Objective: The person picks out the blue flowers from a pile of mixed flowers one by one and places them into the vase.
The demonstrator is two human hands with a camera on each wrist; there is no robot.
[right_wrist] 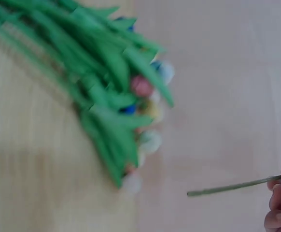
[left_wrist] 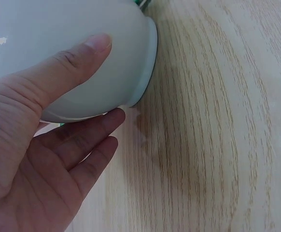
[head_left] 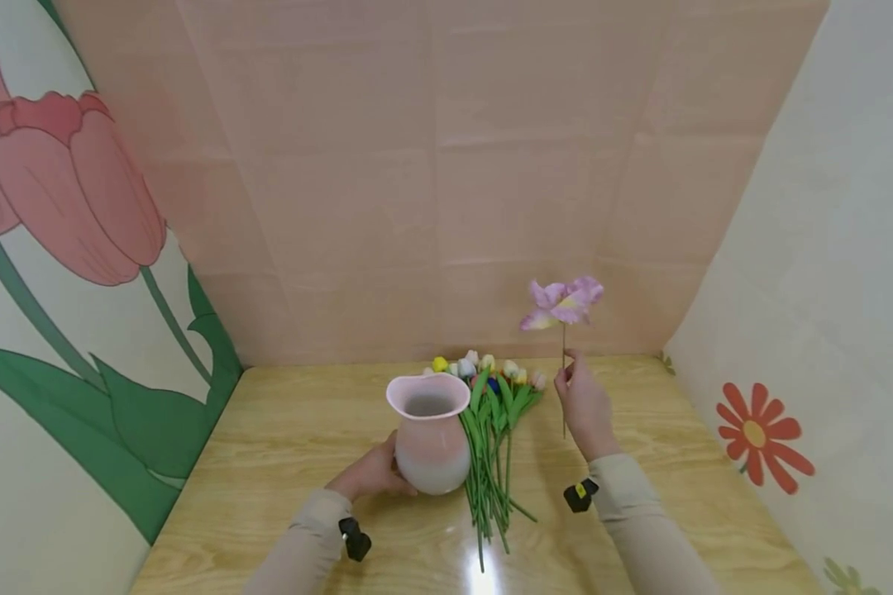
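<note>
A pink-and-white vase (head_left: 433, 446) with a flared, wavy rim stands left of a bunch of tulips (head_left: 494, 430). My left hand (head_left: 375, 473) grips its lower left side. In the left wrist view the thumb lies along the vase's pale belly (left_wrist: 116, 63), with fingers under the curve near its foot. My right hand (head_left: 586, 405) pinches the thin stem of a purple iris-like flower (head_left: 565, 302), held upright right of the tulips. The stem's lower end (right_wrist: 227, 187) juts out from the fingers in the right wrist view, where the bloom is out of sight.
The tulips, with green leaves (right_wrist: 111, 63) and mixed-colour heads, lie on the wooden table (head_left: 305, 413), stems towards me. A pink cloth backdrop (head_left: 432, 207) rises behind the table. Side panels printed with flowers flank it.
</note>
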